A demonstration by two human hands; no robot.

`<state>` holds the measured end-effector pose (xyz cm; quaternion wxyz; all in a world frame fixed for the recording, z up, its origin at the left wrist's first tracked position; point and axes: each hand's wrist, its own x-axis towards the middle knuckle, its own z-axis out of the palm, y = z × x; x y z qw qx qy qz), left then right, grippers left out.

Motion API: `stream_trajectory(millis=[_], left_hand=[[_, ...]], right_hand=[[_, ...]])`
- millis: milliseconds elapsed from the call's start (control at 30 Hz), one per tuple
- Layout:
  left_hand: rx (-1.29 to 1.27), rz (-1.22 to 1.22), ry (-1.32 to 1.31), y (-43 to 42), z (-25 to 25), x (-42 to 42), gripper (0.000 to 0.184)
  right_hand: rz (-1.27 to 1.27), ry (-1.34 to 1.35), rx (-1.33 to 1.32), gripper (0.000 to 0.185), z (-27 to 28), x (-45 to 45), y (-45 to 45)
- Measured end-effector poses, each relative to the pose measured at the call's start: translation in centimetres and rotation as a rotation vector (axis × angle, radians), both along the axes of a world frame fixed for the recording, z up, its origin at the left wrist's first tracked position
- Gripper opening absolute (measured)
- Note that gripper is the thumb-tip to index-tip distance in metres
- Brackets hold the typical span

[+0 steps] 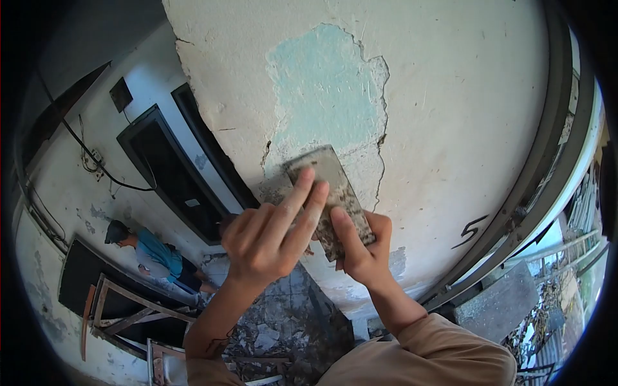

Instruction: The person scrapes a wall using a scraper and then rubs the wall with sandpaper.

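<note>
Both of my hands are at a flat rectangular grey plate (338, 183), stained with brown and dark patches and tilted in front of the wall. My right hand (367, 248) grips its lower right end, thumb on the near face and fingers behind. My left hand (267, 241) has two fingers laid along the plate's face; its other fingers are curled, and a dark rounded end shows beside them, mostly hidden. Just above the plate, the off-white wall (450, 128) has a patch of exposed light-blue paint (325, 87) with ragged, chipped edges.
A person in a teal top and dark cap (161, 257) stands at the lower left, near a wooden frame (138, 309). Dark door panels (174, 174) and hanging cables line the left wall. Rubble (270, 334) covers the floor. A curved frame (547, 193) borders the right side.
</note>
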<state>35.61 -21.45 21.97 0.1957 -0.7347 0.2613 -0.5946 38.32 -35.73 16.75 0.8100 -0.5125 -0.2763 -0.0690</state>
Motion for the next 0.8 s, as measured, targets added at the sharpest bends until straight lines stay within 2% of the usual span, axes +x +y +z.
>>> stream_trajectory(millis=[300,433,567,633,700,800], left_hand=[[-0.037,0.012,0.106,-1.0,0.2,-1.0,0.021],[-0.043,-0.006,0.047,-0.6,0.0,-0.2,0.026],[-0.02,0.042,0.096,-0.9,-0.8,-0.5,0.027],[-0.068,-0.038,0.03,-0.9,-0.4,0.1,0.028],[-0.072,-0.011,0.041,-1.0,-0.7,-0.1,0.028],[-0.085,0.026,0.066,-1.0,-1.2,-0.4,0.028]], right_hand=[[0.02,0.11,0.042,0.032,-0.1,-0.8,-0.1],[0.002,0.166,0.061,0.028,0.2,-1.0,0.1],[0.008,0.015,0.021,0.029,-0.9,-0.3,-0.3],[-0.032,-0.037,0.008,0.03,-0.5,-0.1,-0.4],[0.115,0.106,0.063,0.029,0.3,-0.3,-0.6],[0.048,0.138,0.002,0.029,-0.1,-0.8,-0.6]])
